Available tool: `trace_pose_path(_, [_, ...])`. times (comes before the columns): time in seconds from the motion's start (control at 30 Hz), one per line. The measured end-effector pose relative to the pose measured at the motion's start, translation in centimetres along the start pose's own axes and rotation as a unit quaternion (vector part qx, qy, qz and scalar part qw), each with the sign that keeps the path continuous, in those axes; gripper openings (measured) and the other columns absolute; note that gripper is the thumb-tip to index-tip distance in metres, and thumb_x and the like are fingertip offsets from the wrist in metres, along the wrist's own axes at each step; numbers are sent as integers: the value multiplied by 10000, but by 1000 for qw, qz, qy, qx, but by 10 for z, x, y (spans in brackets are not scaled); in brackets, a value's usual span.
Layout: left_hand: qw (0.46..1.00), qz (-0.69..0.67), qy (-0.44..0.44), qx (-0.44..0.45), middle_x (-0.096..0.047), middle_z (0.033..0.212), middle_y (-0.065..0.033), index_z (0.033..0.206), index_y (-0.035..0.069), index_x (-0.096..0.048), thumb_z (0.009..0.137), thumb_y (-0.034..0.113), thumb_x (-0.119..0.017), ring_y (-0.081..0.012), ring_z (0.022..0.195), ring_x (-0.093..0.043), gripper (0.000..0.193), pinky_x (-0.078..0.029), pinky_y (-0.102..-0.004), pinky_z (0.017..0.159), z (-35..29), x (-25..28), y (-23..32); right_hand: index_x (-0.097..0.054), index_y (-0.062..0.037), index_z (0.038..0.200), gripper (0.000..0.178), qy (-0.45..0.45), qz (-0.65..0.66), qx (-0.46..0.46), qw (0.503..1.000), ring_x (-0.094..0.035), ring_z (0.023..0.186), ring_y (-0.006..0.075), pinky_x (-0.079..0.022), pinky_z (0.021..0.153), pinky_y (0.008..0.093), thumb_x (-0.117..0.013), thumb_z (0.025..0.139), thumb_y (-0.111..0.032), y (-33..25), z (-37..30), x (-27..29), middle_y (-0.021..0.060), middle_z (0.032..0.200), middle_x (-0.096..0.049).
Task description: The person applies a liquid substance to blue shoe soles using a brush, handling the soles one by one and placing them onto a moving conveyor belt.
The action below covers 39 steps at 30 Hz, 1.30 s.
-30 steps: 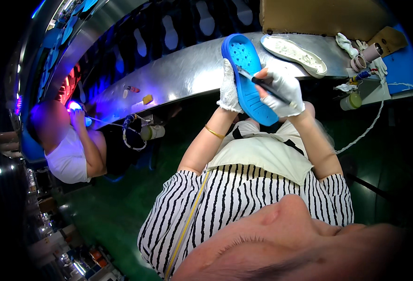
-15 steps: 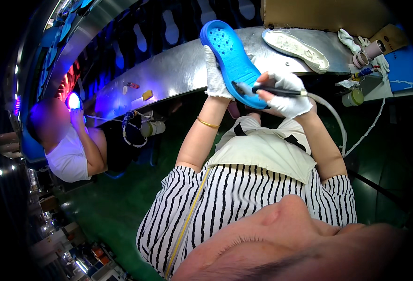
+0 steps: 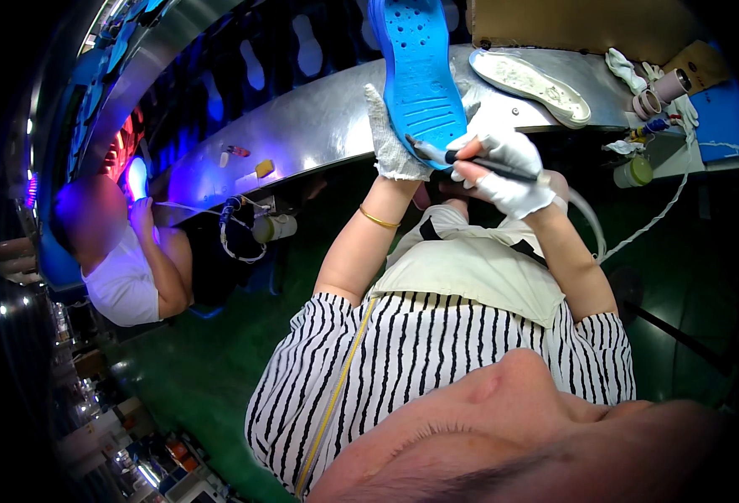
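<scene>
A blue shoe sole (image 3: pixel 422 88) with small holes and ridges in its inner face is tilted up over the bench, heel or toe away from me. My left hand (image 3: pixel 393 142), in a white glove, grips it from the side and beneath; fingertips show past its right edge. My right hand (image 3: pixel 508 172), in a white glove with bare fingertips, closes round a black-handled brush (image 3: pixel 445 156) fed by a pale hose (image 3: pixel 589 220). The brush's tip touches or nearly touches the sole's near end. A cream sole (image 3: pixel 533 85) lies on the bench beyond my right hand.
The metal bench (image 3: pixel 319 130) curves past, with a dark conveyor (image 3: pixel 273 63) of soles behind it. Yellow sponge (image 3: pixel 265 168) lies left; gloves (image 3: pixel 625 71), pink cup (image 3: pixel 671 85) and hanging container (image 3: pixel 633 173) are at right. A co-worker (image 3: pixel 131 268) sits left.
The blue sole has moved away from me and turned more upright in view. My right hand has moved slightly left and nearer, its brush now at the sole's near left edge.
</scene>
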State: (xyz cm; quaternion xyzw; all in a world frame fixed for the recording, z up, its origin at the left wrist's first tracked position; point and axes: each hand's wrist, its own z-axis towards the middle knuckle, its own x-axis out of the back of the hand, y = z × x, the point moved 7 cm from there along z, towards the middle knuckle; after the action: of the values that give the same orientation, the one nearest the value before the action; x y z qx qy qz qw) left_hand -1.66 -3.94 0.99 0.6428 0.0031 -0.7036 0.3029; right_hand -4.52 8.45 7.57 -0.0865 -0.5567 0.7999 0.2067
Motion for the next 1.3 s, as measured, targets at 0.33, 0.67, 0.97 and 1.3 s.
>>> trace_pose_path(0.33, [998,23,6,-55,-461,1299,-153,1349,65,-356,808,665,-443,-300,1147,-486,813,-385,-439,992,7,-5,19,-615,-5,876,88,14,90,-104,990,-589,713,95,-481,675,216,-641,793,4,23,0,3,58,824,-630])
trace_pose_path(0.67, [997,-73,-10,22,-543,1209,-158,1271,42,-460,835,625,-437,-299,1076,-547,728,-443,-446,934,13,-9,26,-600,-5,856,105,-24,118,-124,985,-595,745,130,-478,721,256,-637,761,21,26,5,14,72,838,-620])
trace_pose_path(0.97, [998,-42,-5,42,-571,1182,-157,1242,55,-508,850,597,-431,-320,1029,-579,673,-451,-479,923,22,-9,27,-578,-13,825,118,-69,109,-68,989,-590,774,152,-481,746,290,-618,719,20,25,-12,7,118,903,-608])
trace_pose_path(1.3, [987,68,78,124,-615,1066,-188,1153,-23,-546,896,478,-454,-280,930,-623,571,-524,-392,817,31,-22,22,-588,-23,778,196,-84,-142,141,976,-593,830,241,-484,734,318,-611,616,85,-15,20,15,130,871,-604])
